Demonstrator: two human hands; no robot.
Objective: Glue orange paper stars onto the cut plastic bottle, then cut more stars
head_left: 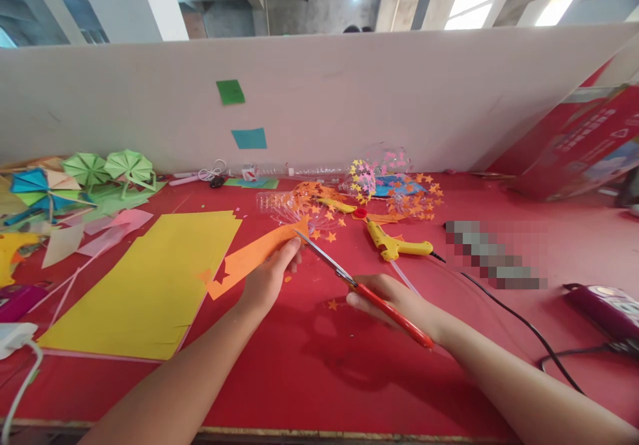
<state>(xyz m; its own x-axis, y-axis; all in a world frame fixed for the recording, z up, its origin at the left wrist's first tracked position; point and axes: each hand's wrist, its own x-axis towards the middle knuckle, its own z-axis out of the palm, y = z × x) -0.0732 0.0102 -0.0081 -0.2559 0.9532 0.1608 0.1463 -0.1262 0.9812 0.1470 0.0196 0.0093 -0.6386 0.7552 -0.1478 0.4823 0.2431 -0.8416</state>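
My left hand (pixel 272 272) pinches a strip of orange paper (pixel 257 253), which has a star-shaped cutout near its left end. In my right hand (pixel 394 302) is a pair of scissors (pixel 372 298) with red handles. The blades reach up and left to the strip's right end, just beyond my left fingers. Below them a small orange paper star (pixel 332 305) lies on the red table. Behind my hands, clear plastic bottle pieces (pixel 279 202) carry many orange paper stars (pixel 424 199), with yellow and pink ones among them.
A yellow glue gun (pixel 394 242) lies right of centre, its black cord (pixel 509 312) running to a purple device (pixel 606 308). Yellow paper sheets (pixel 144 279) are stacked at left, near green paper umbrellas (pixel 127 169). A white partition (pixel 319 99) closes off the back; a red box (pixel 584 142) stands at right.
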